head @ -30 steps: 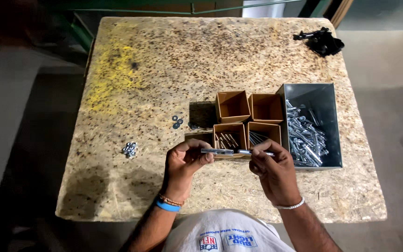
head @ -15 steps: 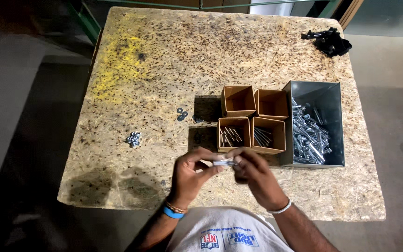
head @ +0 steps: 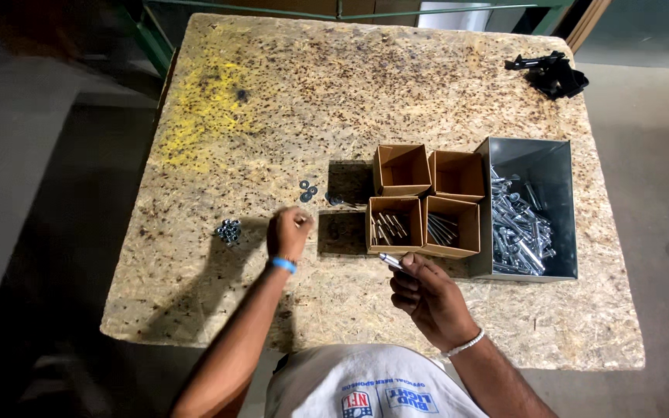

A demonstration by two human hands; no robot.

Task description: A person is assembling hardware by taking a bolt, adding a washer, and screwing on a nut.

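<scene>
R hand point(head: 427, 298) grip closed on bolt point(head: 391, 261), cardboard boxes point(head: 423, 203) just ahead. L hand point(head: 289, 232) curled on table point(head: 272, 116); grip contents unclear; washers point(head: 307, 190) just beyond.

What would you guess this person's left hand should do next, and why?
Probably reach a little further left to the small pile of nuts and pick one up. The left hand rests on the table between that pile and a few washers, apparently holding nothing, though that is hard to tell, while the right hand holds a bolt near the cardboard boxes.
</scene>
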